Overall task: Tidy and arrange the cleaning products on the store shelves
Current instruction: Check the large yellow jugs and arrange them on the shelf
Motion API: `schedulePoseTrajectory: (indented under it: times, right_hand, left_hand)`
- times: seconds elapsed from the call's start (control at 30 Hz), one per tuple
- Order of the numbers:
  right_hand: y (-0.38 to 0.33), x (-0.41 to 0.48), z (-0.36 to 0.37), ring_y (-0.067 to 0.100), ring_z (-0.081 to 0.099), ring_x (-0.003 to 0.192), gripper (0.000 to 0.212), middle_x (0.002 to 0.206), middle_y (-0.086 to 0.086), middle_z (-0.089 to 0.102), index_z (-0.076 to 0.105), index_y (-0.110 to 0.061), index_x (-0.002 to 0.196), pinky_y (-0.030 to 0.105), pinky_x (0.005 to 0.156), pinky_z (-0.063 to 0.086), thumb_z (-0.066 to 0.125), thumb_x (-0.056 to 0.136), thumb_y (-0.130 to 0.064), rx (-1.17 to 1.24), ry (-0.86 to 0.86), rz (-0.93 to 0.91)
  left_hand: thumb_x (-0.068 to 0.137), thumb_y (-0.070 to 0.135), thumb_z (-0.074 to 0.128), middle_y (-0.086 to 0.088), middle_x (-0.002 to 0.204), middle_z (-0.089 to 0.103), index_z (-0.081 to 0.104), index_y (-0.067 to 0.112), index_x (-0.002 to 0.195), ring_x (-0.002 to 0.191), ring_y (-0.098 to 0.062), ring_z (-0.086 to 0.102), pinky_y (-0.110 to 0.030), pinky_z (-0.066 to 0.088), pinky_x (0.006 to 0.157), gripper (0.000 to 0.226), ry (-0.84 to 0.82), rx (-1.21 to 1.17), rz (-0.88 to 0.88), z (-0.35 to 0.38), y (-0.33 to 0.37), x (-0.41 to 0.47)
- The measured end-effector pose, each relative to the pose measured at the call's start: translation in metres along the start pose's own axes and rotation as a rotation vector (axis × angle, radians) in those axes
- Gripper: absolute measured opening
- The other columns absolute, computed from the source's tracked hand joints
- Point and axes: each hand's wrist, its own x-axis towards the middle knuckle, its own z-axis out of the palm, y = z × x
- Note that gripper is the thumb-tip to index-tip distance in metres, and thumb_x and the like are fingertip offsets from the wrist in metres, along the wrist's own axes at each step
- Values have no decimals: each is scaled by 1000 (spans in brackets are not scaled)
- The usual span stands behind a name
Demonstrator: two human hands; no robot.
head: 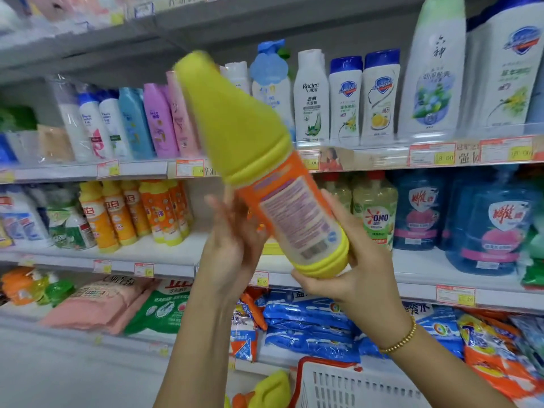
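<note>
A large yellow bottle with an orange label [265,172] is held up in front of the shelves, tilted with its neck up to the left and its back label facing me. My right hand [350,260] grips its base, fingers wrapped round the right side. My left hand [232,240] lies against the left side of the bottle's body with fingers extended. Several matching yellow and orange bottles [132,213] stand on the middle shelf [164,254] at the left.
Shampoo and body-wash bottles [347,98] fill the upper shelf. OMO bottles [376,213] and blue jugs [494,225] stand to the right on the middle shelf. Detergent bags [309,322] lie on the lowest shelf. A white basket with red rim [338,384] sits below my arms.
</note>
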Motion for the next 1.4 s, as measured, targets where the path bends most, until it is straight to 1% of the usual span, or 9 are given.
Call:
schedulePoseTrajectory:
  times: [0.13, 0.3, 0.43, 0.57, 0.73, 0.87, 1.03, 1.23, 1.4]
  right_hand:
    - [11, -5, 4, 3, 65, 101, 71, 108, -15, 69, 53, -20, 120, 15, 79, 51, 81, 55, -29, 494, -75, 255]
    - [35, -9, -5, 25, 68, 101, 98, 114, 10, 69, 55, -12, 121, 37, 70, 59, 88, 41, -58, 826, -108, 644]
    - [39, -9, -10, 20, 71, 91, 83, 102, 6, 73, 62, -16, 108, 35, 64, 60, 86, 41, -58, 862, -120, 735]
    - [36, -4, -15, 16, 71, 85, 47, 98, 4, 72, 58, -17, 108, 35, 67, 61, 63, 69, -43, 884, -123, 842]
    - [35, 5, -21, 19, 72, 82, 42, 87, 4, 74, 56, -17, 105, 35, 67, 60, 62, 72, -41, 868, -208, 921]
    - [33, 9, -21, 19, 70, 86, 31, 97, 6, 70, 54, -14, 111, 33, 66, 61, 59, 88, -35, 852, -240, 981]
    - [41, 6, -10, 16, 69, 90, 29, 101, 5, 71, 58, -10, 112, 31, 69, 60, 57, 90, -29, 869, -306, 989]
    - [61, 0, 25, 22, 67, 103, 49, 112, 6, 70, 57, -18, 123, 41, 83, 57, 71, 76, -19, 807, -438, 862]
    - [88, 25, 68, 17, 64, 109, 59, 117, 2, 68, 57, -23, 122, 32, 92, 53, 76, 73, 4, 675, -479, 706]
  left_hand:
    - [74, 36, 76, 2, 138, 56, 38, 24, 145, 125, -16, 53, -27, 49, 94, 82, -38, 152, -128, -26, -2, 1]
    - [42, 38, 95, -5, 108, 73, 69, 17, 108, 95, -17, 70, -30, 58, 77, 73, -1, 104, -375, -48, -6, -5]
    - [33, 44, 95, -7, 107, 73, 71, 19, 105, 93, -22, 71, -42, 60, 74, 80, 78, 127, -570, -52, -10, -9]
    - [64, 46, 71, -4, 101, 75, 69, 23, 101, 96, -24, 69, -43, 60, 68, 44, 194, 164, -637, -48, -8, -12]
    - [75, 39, 59, -3, 105, 74, 66, 22, 105, 88, -18, 72, -45, 58, 73, 36, 246, 125, -662, -42, -12, -15]
    - [63, 41, 75, -5, 103, 74, 68, 21, 107, 85, -20, 73, -42, 61, 61, 49, 259, 142, -759, -44, -10, -16]
    - [6, 35, 97, -3, 92, 76, 79, 21, 83, 79, -17, 74, -37, 59, 57, 81, 246, 208, -720, -57, 6, -13]
    - [19, 27, 98, -12, 106, 73, 72, 13, 101, 90, -24, 72, -34, 60, 67, 87, 212, 323, -585, -82, 10, -30]
    - [26, 37, 97, -2, 100, 75, 75, 28, 97, 89, -19, 72, -31, 59, 70, 75, 263, 507, -231, -116, 1, -37]
